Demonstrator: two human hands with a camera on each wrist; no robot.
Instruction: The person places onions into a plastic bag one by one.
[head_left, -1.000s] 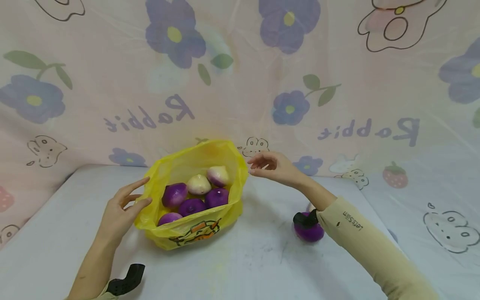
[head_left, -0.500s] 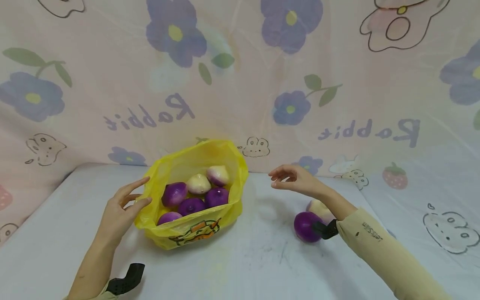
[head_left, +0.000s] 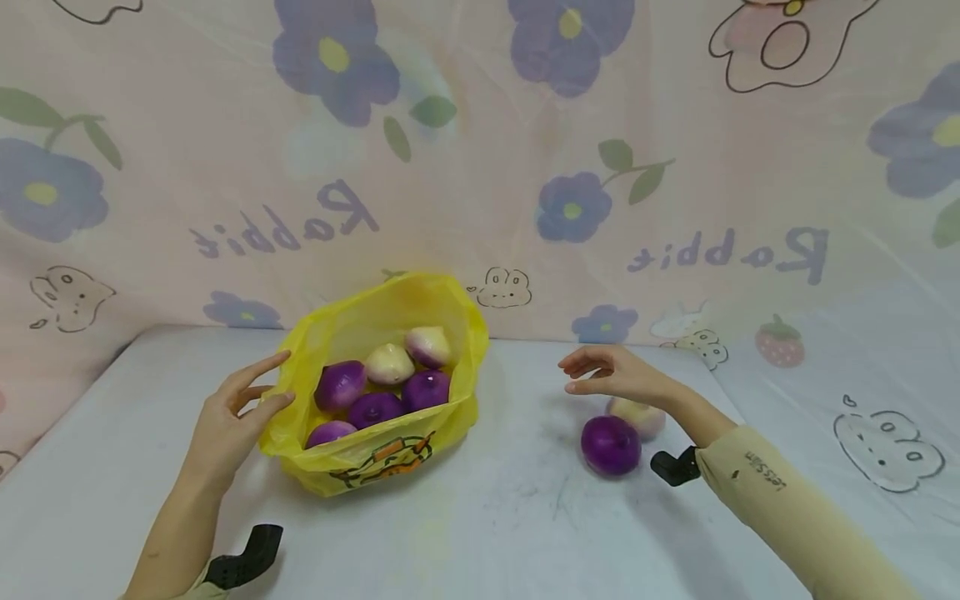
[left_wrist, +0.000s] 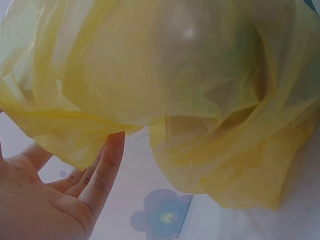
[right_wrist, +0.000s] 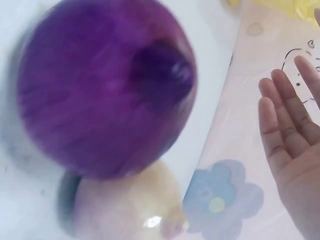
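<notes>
My left hand (head_left: 234,423) touches the left rim of a yellow plastic bag (head_left: 465,408), its thumb and fingers spread apart. In the left wrist view a fingertip meets the edge of the yellow bag (left_wrist: 125,90). Several onions lie inside the bag's wide mouth, among them a deep purple onion (head_left: 426,390) and a whitish onion (head_left: 389,364). My right hand (head_left: 618,373) hovers with loosely bent fingers and holds nothing. Just below it on the table are a purple onion (head_left: 611,446) and, partly behind that, a pale onion (head_left: 643,418).
The white table (head_left: 517,525) has faint dark smudges in front of the loose onions. A patterned cloth (head_left: 465,167) with flowers and rabbits hangs behind the table. A black wrist device (head_left: 246,558) is on the left wrist, and another black device (head_left: 675,467) on the right.
My right hand has moved away from the bag's right rim, rightward and down toward the two loose onions, which show more fully. The left hand stays at the bag.
</notes>
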